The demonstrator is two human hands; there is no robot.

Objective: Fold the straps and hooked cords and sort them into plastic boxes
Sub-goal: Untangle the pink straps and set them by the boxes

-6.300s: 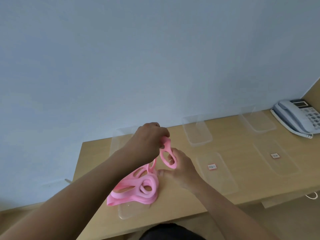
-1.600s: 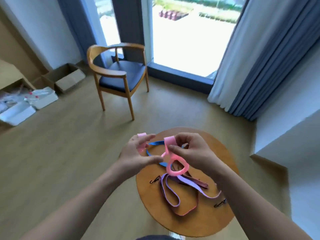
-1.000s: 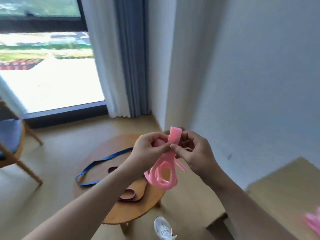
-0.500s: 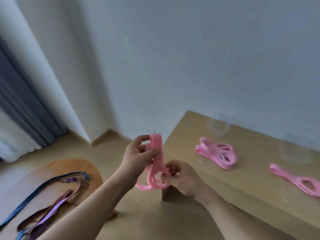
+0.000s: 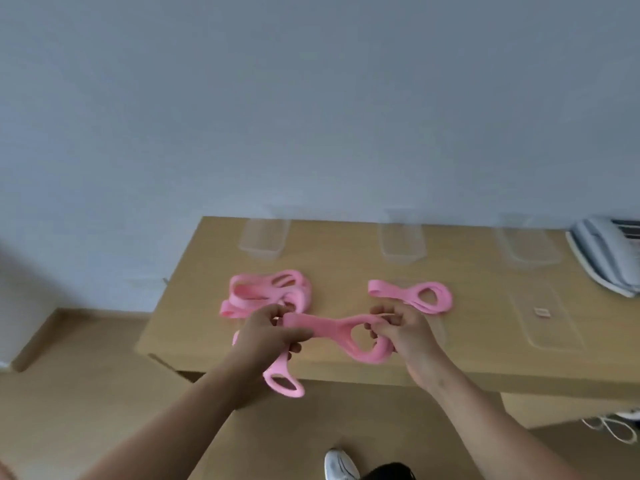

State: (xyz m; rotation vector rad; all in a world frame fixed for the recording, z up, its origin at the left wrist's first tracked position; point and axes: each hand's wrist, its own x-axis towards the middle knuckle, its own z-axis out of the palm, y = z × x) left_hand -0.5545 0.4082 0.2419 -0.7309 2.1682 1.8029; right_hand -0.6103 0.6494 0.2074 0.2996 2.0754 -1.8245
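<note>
Pink strap (image 5: pixel 327 329) held level over wooden desk (image 5: pixel 346 268) near edge, left hand (image 5: pixel 265 337) fingers curled round 9 o'clock end, right hand (image 5: pixel 407 332) fingers clamped on looped 3 o'clock end; folded strap bundle (image 5: pixel 266 296) at 11 o'clock, single folded strap (image 5: pixel 414 295) at 1 o'clock.

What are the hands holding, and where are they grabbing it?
A pink strap. The left hand grips its flat folded part; the right hand pinches the loop at the other end.
</note>
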